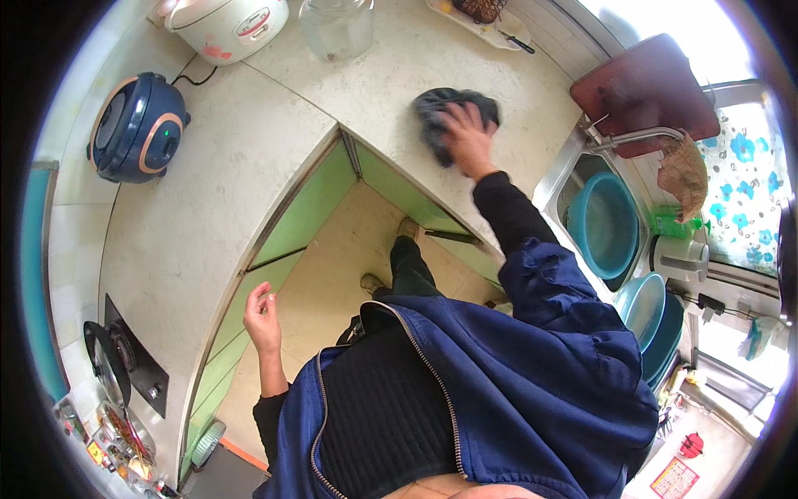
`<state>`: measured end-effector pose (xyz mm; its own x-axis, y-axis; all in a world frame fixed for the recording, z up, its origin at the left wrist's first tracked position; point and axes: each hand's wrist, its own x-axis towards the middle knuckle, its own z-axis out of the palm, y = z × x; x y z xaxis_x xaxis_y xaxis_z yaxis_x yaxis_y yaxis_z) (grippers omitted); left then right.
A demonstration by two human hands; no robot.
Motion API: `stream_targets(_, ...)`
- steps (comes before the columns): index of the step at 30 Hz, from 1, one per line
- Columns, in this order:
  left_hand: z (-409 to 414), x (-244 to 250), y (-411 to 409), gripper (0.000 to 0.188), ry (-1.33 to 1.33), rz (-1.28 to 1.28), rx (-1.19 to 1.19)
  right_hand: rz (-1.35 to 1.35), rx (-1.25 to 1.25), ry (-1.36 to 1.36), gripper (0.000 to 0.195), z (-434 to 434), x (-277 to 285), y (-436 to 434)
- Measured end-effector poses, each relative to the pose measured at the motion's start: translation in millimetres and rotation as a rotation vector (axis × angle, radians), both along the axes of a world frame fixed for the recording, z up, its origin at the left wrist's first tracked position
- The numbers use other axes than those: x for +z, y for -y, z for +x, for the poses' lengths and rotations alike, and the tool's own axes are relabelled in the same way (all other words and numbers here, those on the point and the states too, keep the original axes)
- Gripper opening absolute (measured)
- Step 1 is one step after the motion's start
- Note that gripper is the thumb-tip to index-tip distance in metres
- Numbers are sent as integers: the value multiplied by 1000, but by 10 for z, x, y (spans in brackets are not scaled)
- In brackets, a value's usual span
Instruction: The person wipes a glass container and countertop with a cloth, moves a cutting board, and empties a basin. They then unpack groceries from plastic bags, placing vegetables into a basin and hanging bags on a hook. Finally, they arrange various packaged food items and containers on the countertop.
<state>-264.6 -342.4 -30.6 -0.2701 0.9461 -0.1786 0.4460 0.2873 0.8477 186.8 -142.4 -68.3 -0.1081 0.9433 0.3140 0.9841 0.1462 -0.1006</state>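
My right hand [467,138] presses a dark grey cloth [436,103] flat against the light countertop [386,87], its fingers spread over the fabric. Hand and cloth look slightly blurred. The cloth lies between the counter's inner corner and the sink [548,181]. My left hand [262,319] hangs over the floor beside the green cabinet fronts [274,274], with its fingers loosely bent and nothing in it.
Along the back stand a white rice cooker [227,31], a glass jar [337,28] and a white tray [520,31] with a knife [517,42]. A blue cooker [140,131] and a gas hob [146,368] are leftward. The sink holds a teal basin [601,224]; a brown cutting board [642,93] leans behind the faucet [636,137].
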Motion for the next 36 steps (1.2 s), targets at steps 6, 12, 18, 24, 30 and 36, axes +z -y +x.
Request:
stream_targets(6, -252, 4, 448, 21, 9, 15, 92, -84, -256, 97, 41, 1242, -22, 1107)
stream_targets(12, 102, -7, 654, 21, 15, 100, 231, -189, -411, -1010, 28, 1867, 333, 1148)
stream_targets(18, 762, -432, 1154, 23, 70, 119, 330, -670, 111, -1651, 32, 102, 517, 603)
stream_targets(24, 839, -61, 1855, 25, -30, 174, 449, -915, 488, -1784, 31, -2161, 703, 34)
stream_targets(30, 503, -225, 3392, 26, 39, 169, 990, -914, 735, -1425, 50, -3635, 1066, 388)
stream_targets(36, 312, -655, 5129, 26, 10, 64, 1402, -1443, 935, -752, 29, -4543, -25, 1932)
